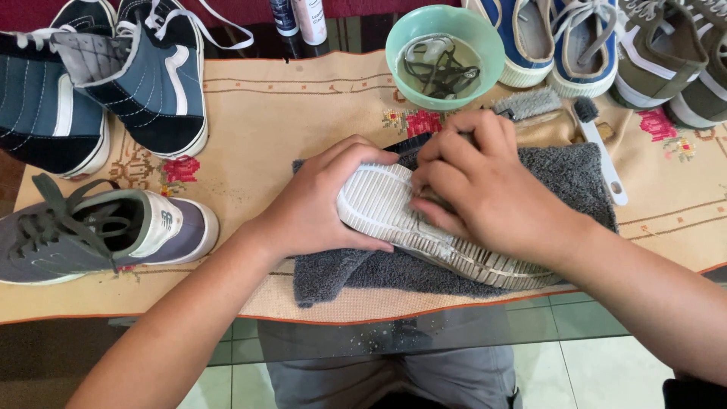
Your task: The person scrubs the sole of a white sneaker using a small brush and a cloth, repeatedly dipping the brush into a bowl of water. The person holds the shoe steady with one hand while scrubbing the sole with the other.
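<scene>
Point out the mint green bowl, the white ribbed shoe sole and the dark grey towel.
mint green bowl point(492, 47), head view, right rim.
white ribbed shoe sole point(376, 203), head view, toe end of the tread.
dark grey towel point(564, 170), head view, upper right part.

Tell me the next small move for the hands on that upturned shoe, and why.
Probably work the right hand further along the white sole toward the heel end, where the tread looks darker and dirtier. The left hand already braces the toe end on the grey towel, so the shoe looks steady enough.
</scene>
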